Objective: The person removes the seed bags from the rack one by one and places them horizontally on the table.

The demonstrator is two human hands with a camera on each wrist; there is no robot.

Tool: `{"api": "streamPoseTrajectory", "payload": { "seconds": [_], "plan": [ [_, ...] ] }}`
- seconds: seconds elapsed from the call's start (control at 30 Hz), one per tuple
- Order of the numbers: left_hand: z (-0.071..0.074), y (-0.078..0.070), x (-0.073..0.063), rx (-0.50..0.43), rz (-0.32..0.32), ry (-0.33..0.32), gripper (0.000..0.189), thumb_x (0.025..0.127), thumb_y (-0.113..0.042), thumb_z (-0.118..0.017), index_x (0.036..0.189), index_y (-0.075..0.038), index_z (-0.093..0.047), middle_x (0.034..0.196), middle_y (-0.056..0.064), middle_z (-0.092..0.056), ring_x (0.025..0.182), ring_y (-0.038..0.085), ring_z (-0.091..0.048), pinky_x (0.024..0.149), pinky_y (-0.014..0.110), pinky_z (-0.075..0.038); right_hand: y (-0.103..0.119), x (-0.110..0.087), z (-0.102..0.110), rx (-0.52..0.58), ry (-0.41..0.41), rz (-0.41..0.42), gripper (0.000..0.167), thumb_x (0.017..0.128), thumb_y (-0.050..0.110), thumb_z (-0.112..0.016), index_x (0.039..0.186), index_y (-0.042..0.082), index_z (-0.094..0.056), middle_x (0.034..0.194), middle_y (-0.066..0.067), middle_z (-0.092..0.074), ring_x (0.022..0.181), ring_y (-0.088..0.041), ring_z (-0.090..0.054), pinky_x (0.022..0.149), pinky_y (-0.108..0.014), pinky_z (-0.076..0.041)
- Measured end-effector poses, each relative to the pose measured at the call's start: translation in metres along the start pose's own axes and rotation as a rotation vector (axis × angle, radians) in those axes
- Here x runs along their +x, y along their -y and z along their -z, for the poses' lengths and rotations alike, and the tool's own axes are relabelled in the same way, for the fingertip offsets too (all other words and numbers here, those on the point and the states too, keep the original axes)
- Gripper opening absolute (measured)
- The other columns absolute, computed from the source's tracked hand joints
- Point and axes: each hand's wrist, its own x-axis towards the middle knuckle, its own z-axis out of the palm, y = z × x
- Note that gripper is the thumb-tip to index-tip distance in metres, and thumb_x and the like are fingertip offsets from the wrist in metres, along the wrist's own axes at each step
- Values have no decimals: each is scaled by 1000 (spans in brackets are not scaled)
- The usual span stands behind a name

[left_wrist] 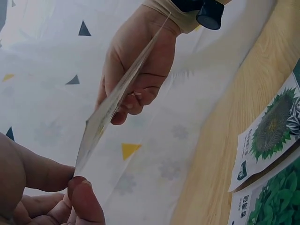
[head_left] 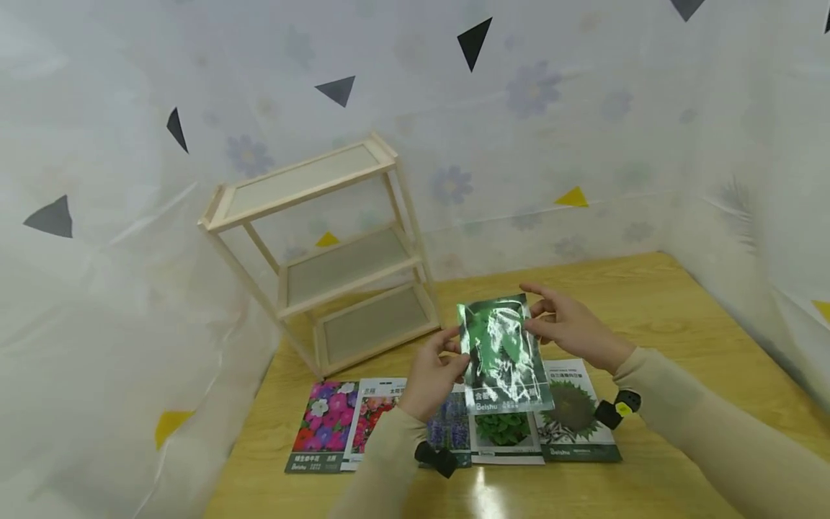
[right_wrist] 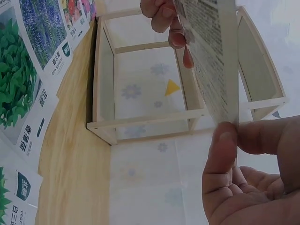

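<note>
A shiny green seed packet [head_left: 502, 353] is held up over the table between both hands, its glossy front catching the light in the head view. My left hand [head_left: 433, 375] pinches its left edge between thumb and fingers. At the opposite edge, my right hand [head_left: 573, 326] grips it the same way. The packet [left_wrist: 115, 101] appears nearly edge-on in the left wrist view, and small print covers its back in the right wrist view. Beneath it, a row of seed packets lies on the table, including a pink-flower packet [head_left: 324, 425] and a sunflower packet [head_left: 580, 414].
A three-tier wooden shelf [head_left: 350, 270] stands at the back left of the wood-grain table [head_left: 622, 303]. Between the outer packets lie a red-flower packet [head_left: 369, 414], a purple-flower packet [head_left: 450, 429] and a leafy green packet [head_left: 506, 436]. A patterned white sheet [head_left: 583, 130] hangs behind.
</note>
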Motion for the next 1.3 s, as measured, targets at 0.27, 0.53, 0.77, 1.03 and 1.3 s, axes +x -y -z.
{"api": "streamPoseTrajectory", "payload": {
  "seconds": [0.27,0.53,0.77,1.03,1.3],
  "plan": [
    [-16,-2,1,249,-137,94,69,92,-33,-66,151,-18,-32,121,2,-53,96,15,-57,73,30,-51,-10,-11,23,30,-46,-18,63,98,23,-58,152,18,-26,112,-20,-51,86,-29,-60,73,-36,-54],
    [-31,-3,-6,778,-435,220,94,79,-57,-71,153,-24,-23,149,-1,-34,132,18,-39,102,38,-43,-14,-25,49,9,-92,-23,62,100,22,-54,153,15,-22,114,-21,-49,90,-26,-61,77,-34,-55],
    [-38,-4,-4,1002,-647,233,91,75,-56,-75,148,-18,-37,150,6,-34,136,19,-35,107,34,-37,-17,-29,61,4,-105,-41,62,101,22,-52,154,13,-20,113,-21,-50,90,-21,-61,77,-32,-55],
    [-41,-4,-1,1099,-777,185,66,85,-49,-69,139,-15,-49,144,7,-43,131,18,-42,110,28,-31,-21,-28,65,11,-68,-51,62,102,24,-50,154,14,-19,115,-21,-50,93,-22,-59,78,-33,-54],
    [-47,-4,2,1163,-801,153,60,88,-54,-61,134,-16,-55,143,10,-46,130,20,-45,110,31,-31,-27,-28,69,12,-44,-58,60,102,24,-49,154,14,-19,112,-21,-48,91,-23,-58,77,-34,-53]
  ]
}}
